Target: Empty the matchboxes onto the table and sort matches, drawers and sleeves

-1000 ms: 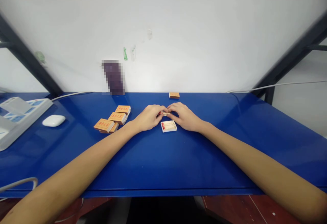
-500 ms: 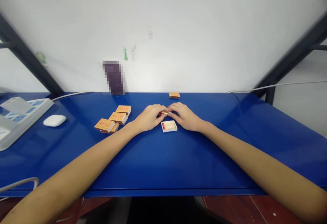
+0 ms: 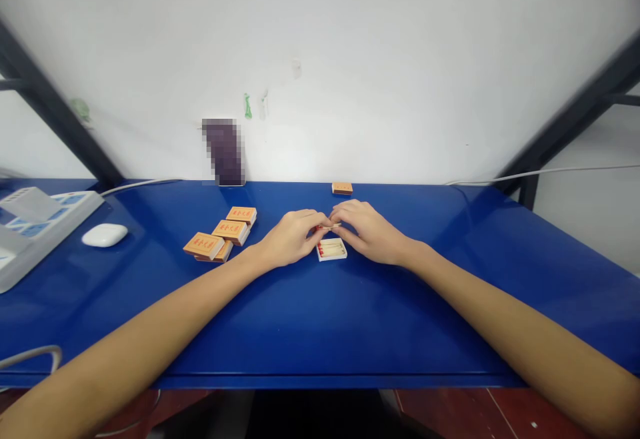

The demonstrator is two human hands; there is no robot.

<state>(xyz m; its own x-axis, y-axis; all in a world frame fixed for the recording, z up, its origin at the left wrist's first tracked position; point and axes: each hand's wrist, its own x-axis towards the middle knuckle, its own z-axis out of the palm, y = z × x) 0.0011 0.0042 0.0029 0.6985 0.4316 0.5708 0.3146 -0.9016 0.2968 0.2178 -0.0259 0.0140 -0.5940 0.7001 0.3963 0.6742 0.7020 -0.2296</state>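
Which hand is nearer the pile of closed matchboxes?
Left. The left hand lies just right of the pile of closed matchboxes, apart from it. The right hand sits farther right, past the open matchbox tray. Both pinch matchsticks between them.

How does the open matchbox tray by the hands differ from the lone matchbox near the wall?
The open matchbox tray is white and shows red-tipped matches; the lone matchbox is orange and shows none. The tray lies between the left hand and right hand; the lone matchbox lies apart, farther back. Both lie flat on the table.
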